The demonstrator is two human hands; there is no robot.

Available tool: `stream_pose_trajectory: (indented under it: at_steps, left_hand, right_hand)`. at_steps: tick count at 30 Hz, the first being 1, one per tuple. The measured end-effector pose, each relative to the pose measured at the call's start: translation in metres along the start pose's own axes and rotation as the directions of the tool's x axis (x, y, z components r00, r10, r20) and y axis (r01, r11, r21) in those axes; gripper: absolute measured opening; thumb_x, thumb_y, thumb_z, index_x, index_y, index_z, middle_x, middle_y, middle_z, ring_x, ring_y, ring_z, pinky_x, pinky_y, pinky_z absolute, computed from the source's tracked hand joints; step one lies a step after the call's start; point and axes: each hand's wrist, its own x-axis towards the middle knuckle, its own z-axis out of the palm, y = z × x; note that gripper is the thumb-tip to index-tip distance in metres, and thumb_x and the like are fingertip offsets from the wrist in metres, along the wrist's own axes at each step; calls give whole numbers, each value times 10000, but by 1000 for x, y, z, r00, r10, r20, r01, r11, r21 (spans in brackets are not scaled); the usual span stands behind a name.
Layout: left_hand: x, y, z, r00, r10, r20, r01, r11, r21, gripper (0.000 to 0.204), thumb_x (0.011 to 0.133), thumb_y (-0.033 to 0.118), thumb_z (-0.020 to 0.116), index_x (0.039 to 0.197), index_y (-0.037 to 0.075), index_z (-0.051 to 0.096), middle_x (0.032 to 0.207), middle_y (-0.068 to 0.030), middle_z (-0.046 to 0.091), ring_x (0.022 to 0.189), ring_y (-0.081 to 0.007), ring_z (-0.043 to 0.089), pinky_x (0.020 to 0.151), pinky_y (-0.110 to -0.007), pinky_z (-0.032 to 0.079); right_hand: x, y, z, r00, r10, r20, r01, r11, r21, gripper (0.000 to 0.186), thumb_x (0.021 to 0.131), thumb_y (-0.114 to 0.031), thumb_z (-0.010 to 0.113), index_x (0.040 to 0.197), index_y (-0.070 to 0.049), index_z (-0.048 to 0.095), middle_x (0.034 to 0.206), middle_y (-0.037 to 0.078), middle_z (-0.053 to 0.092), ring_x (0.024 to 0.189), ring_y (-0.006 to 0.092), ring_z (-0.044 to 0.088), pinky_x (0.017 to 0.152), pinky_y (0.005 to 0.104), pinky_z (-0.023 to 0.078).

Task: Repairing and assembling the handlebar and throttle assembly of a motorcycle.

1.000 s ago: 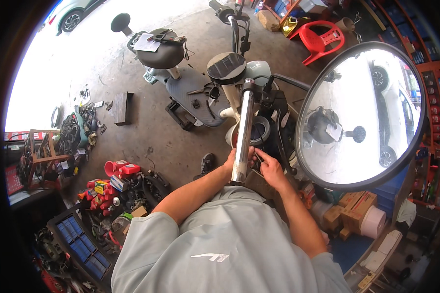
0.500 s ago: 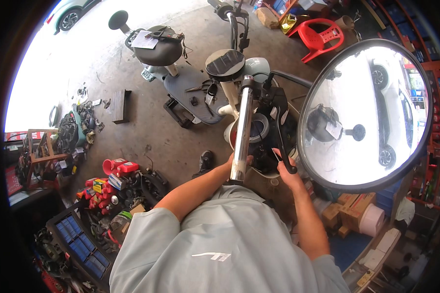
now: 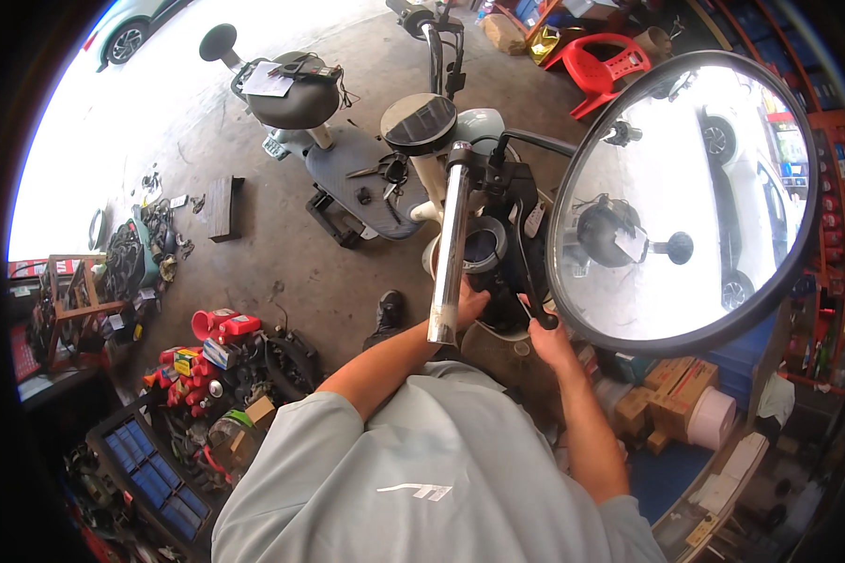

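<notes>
My left hand (image 3: 472, 306) is at the front part of a scooter, partly hidden behind the chrome handlebar tube (image 3: 450, 253). Its fingers reach against the dark housing under a black ring-shaped part (image 3: 484, 246), and their grip does not show. Just right of that housing, my right hand (image 3: 551, 342) has its fingers curled by the end of the black brake lever (image 3: 526, 249). A small light-coloured tip sticks out above those fingers; what it belongs to is too small to name. Above the tube sits a round display (image 3: 419, 123).
A large round mirror (image 3: 681, 202) rises close to the right of my hands. The grey footboard (image 3: 361, 188) carries loose tools and parts. Red plastic parts (image 3: 223, 325) lie on the floor at left, and cardboard boxes (image 3: 678, 389) stand at lower right. A red chair (image 3: 603, 70) is at the back.
The whole view has shifted slightly. More of my left hand shows right of the chrome tube, against the dark housing. The right hand stays beside the lever end, its fingers a little lower.
</notes>
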Motion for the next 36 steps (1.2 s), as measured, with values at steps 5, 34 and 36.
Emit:
stream_pose_trajectory:
  at_steps: [5, 34, 36]
  left_hand:
    - [4, 3, 10, 989, -19, -149, 54, 969, 240, 495, 799, 239, 729, 1140, -84, 574, 937, -209, 674, 914, -312, 677, 796, -438, 530]
    - [-40, 44, -68, 982, -103, 161, 187, 690, -699, 327, 990, 152, 579, 1290, 29, 539, 991, -77, 660, 812, -168, 687, 705, -310, 578]
    - [-41, 44, -71, 964, -27, 263, 210, 681, -702, 504, 968, 115, 600, 1431, 34, 418, 1080, -75, 635, 892, -140, 659, 763, -313, 563]
  right_hand:
    - [-1, 8, -1, 987, -155, -50, 151, 986, -71, 538, 878, 6, 435, 1368, -136, 607, 1242, 179, 674, 1034, 330, 685, 910, 366, 512]
    - [8, -29, 34, 925, -358, 126, 376, 909, -179, 521, 881, 34, 445, 1365, -66, 609, 882, 81, 663, 672, 100, 522, 686, 268, 466]
    - [10, -34, 36, 908, -415, 63, 420, 897, -142, 514, 881, 32, 444, 1359, -59, 609, 989, 127, 724, 712, 141, 610, 738, 293, 505]
